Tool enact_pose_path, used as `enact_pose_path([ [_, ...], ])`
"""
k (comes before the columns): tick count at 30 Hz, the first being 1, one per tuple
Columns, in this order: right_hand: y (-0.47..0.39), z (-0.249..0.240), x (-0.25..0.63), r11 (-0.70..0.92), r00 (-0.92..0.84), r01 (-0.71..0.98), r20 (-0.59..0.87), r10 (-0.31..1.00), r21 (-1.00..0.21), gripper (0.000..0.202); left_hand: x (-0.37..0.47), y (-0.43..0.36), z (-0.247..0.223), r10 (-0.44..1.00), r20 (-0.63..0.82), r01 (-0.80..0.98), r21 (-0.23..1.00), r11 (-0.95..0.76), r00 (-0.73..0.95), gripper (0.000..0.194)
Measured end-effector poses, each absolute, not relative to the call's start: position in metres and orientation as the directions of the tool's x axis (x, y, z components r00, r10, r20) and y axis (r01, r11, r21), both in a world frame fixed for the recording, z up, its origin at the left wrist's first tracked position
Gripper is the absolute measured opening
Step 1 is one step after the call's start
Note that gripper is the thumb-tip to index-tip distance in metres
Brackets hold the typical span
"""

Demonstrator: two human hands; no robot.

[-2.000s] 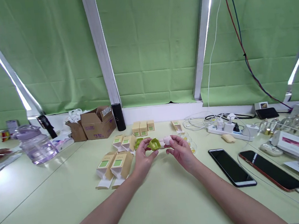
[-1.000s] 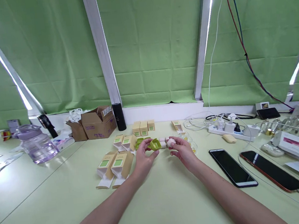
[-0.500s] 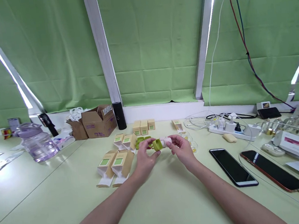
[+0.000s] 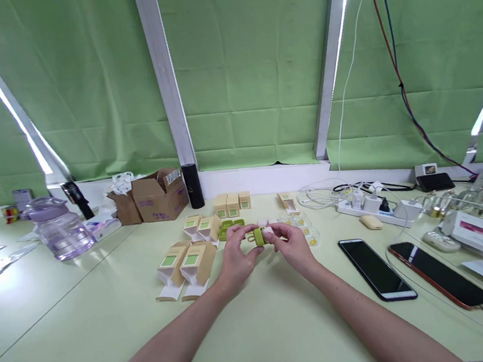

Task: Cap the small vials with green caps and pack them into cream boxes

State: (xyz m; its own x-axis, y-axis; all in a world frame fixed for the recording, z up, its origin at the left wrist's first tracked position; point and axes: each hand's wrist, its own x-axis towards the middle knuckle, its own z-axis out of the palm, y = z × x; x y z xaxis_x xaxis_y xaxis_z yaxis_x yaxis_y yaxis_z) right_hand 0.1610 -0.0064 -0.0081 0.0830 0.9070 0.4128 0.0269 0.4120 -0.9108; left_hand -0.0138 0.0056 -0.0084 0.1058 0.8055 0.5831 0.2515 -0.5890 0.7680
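Green curtain (image 4: 246, 70), hung along the back. Table (image 4: 266, 323), pale, running the full width below it. Cardboard box (image 4: 160, 200), flaps raised, at the rear left; lidded purple jug (image 4: 61, 233), nearer the left end. Two phones, screens up, at the right: the black phone with white ends (image 4: 376, 267) and the orange-edged phone (image 4: 441, 271). Left hand (image 4: 238, 261) and right hand (image 4: 295, 246), brought together above the table's middle. Four open cartons (image 4: 197, 262), tan with green labels, stood left of the left hand; clear plastic tray (image 4: 310, 234) with yellow spots, just beyond the right hand. Green case (image 4: 259, 237), small, lay between the two sets of fingertips, its loop turned toward the left palm. White piece (image 4: 267, 233), smallest, met the case's right side; how far it sat inside could not be told. The left thumb and forefinger curved in an arc, their tips narrowed on the case; the right thumb and fingers were pinched close upon the white piece.
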Motion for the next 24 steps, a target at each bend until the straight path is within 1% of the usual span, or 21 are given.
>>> enact_pose_path([
  [11, -0.0107, -0.006, 0.1618, 0.438, 0.063, 0.095, 0.445, 0.893, -0.894, 0.033, -0.0129, 0.0046, -0.0072, 0.805, 0.584, 0.267, 0.764, -0.588, 0.101, 0.053],
  [14, -0.0127, -0.0045, 0.1616, 0.434, 0.052, 0.134, 0.444, 0.895, -0.891, 0.033, -0.0135, 0.0046, -0.0082, 0.8, 0.588, 0.285, 0.751, -0.596, 0.123, 0.051],
  [24, -0.0135, -0.0052, 0.161, 0.424, 0.059, 0.179, 0.44, 0.896, -0.888, 0.037, -0.014, 0.0037, -0.0074, 0.779, 0.611, 0.309, 0.721, -0.62, 0.139, 0.046],
])
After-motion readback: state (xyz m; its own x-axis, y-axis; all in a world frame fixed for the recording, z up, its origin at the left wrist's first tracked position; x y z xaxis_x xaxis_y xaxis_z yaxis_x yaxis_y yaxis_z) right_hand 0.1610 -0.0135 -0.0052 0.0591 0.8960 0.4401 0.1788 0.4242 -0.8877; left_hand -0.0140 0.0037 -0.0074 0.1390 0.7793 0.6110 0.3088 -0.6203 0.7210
